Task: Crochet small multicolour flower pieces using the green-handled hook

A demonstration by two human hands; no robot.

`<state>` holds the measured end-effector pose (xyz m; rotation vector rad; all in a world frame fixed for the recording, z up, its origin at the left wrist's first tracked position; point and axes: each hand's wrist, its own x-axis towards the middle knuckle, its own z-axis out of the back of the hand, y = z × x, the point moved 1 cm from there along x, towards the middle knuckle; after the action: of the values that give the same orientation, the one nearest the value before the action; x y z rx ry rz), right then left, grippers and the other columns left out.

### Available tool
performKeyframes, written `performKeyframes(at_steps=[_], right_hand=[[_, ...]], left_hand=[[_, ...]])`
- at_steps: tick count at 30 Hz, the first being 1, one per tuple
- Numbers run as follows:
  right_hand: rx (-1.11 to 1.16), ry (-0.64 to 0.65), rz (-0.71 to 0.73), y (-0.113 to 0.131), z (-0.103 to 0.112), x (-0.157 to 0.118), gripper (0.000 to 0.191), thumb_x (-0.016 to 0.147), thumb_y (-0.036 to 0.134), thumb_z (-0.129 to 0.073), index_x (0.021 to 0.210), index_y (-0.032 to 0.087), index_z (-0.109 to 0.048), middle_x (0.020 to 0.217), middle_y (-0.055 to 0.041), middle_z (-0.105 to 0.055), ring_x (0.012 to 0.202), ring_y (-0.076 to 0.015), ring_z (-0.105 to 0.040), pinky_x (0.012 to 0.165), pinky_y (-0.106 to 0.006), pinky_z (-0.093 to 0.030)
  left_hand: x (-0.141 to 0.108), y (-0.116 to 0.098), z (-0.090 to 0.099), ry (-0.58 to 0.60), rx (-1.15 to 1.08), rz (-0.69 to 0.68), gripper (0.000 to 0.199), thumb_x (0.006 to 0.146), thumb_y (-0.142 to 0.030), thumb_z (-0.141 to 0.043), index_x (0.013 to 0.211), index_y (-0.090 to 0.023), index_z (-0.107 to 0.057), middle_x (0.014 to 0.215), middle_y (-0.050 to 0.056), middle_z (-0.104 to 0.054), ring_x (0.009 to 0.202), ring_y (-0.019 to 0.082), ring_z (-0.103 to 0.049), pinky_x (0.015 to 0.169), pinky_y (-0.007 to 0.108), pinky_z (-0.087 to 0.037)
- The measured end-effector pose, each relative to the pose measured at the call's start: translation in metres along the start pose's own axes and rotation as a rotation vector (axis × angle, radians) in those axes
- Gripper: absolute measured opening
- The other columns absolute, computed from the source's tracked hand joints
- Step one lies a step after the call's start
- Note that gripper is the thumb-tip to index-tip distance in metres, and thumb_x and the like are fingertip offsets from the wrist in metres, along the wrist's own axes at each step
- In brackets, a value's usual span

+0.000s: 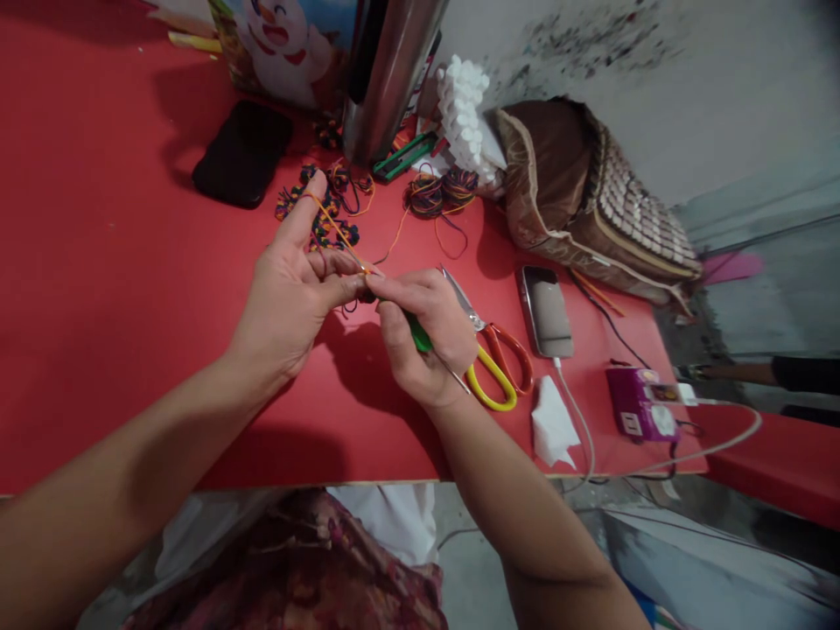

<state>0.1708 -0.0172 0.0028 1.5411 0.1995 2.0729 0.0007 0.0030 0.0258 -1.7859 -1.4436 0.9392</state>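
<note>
My left hand [285, 289] pinches a small piece of dark and orange crochet work [367, 296], with orange yarn [336, 229] stretched over its raised index finger. Closed around the green handle of a crochet hook [418, 333] is my right hand [430, 328]; the hook's tip meets the work at the left fingertips. Behind the hands lie multicoloured crocheted pieces [334, 232] and a ball of multicoloured yarn [426, 194]. Scissors with red and yellow handles [495, 398] rest just right of my right hand.
On the red table [98, 262] are a black phone or case [242, 156], a metal cylinder [390, 79], a green cutter [405, 157], a brown bag [557, 175], a charging phone [546, 311], crumpled tissue [553, 423] and a purple box [636, 402] with cables.
</note>
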Motion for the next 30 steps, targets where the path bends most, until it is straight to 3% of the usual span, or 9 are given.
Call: performKeyframes(at_steps=[7,13,16,20,25,30], right_hand=[[-0.165,-0.037,-0.020,0.005,-0.008,-0.008,0.034,0.112,0.015,-0.073,0.145,0.023,-0.080,0.111,-0.0076,-0.083,0.098,-0.0195,-0.081,0.088,-0.032,-0.070],[-0.236,0.017,0.032,0.010,-0.004,-0.004,0.039,0.116,0.024,-0.067,0.154,0.031,-0.076,0.115,-0.0085,-0.086,0.100,-0.0239,-0.082,0.088,-0.038,-0.073],[-0.131,0.007,-0.021,0.007,-0.002,-0.002,0.040,0.116,0.025,-0.067,0.154,0.034,-0.076,0.113,-0.0072,-0.086,0.097,-0.0245,-0.084,0.087,-0.040,-0.074],[0.087,-0.051,-0.058,0.002,-0.004,-0.001,0.037,0.116,0.027,-0.068,0.151,0.029,-0.077,0.114,-0.0069,-0.085,0.097,-0.0231,-0.084,0.084,-0.039,-0.073],[0.097,-0.028,-0.102,0.002,-0.002,0.001,0.027,0.116,0.031,-0.072,0.142,0.028,-0.080,0.108,-0.0047,-0.086,0.093,-0.0209,-0.083,0.082,-0.038,-0.072],[0.076,-0.070,-0.154,0.003,-0.003,-0.002,0.022,0.114,0.028,-0.074,0.135,0.028,-0.082,0.110,-0.0049,-0.088,0.094,-0.0201,-0.085,0.081,-0.037,-0.072]], left_hand=[[-0.005,0.001,-0.006,-0.040,-0.041,-0.093,0.110,0.075,0.004,-0.098,0.172,-0.036,-0.068,0.079,-0.007,-0.079,0.075,0.014,-0.068,0.072,0.024,-0.058],[-0.002,0.000,0.002,0.045,-0.070,0.036,0.105,0.079,0.002,-0.096,0.173,-0.036,-0.068,0.081,-0.007,-0.080,0.078,0.017,-0.075,0.083,0.028,-0.065],[0.001,-0.003,0.006,0.076,-0.072,0.050,0.104,0.078,0.002,-0.096,0.172,-0.036,-0.068,0.081,-0.007,-0.080,0.078,0.017,-0.077,0.081,0.028,-0.064],[0.004,-0.004,0.006,0.081,-0.103,0.046,0.109,0.070,0.006,-0.099,0.168,-0.034,-0.072,0.075,-0.008,-0.077,0.071,0.015,-0.071,0.075,0.026,-0.063],[0.003,-0.004,0.003,0.044,-0.066,0.006,0.085,0.077,0.003,-0.094,0.150,-0.038,-0.081,0.073,-0.008,-0.076,0.071,0.015,-0.067,0.075,0.026,-0.062],[0.000,-0.004,0.000,0.050,-0.028,-0.039,0.103,0.075,0.001,-0.095,0.166,-0.040,-0.071,0.077,-0.007,-0.077,0.075,0.017,-0.071,0.075,0.029,-0.061]])
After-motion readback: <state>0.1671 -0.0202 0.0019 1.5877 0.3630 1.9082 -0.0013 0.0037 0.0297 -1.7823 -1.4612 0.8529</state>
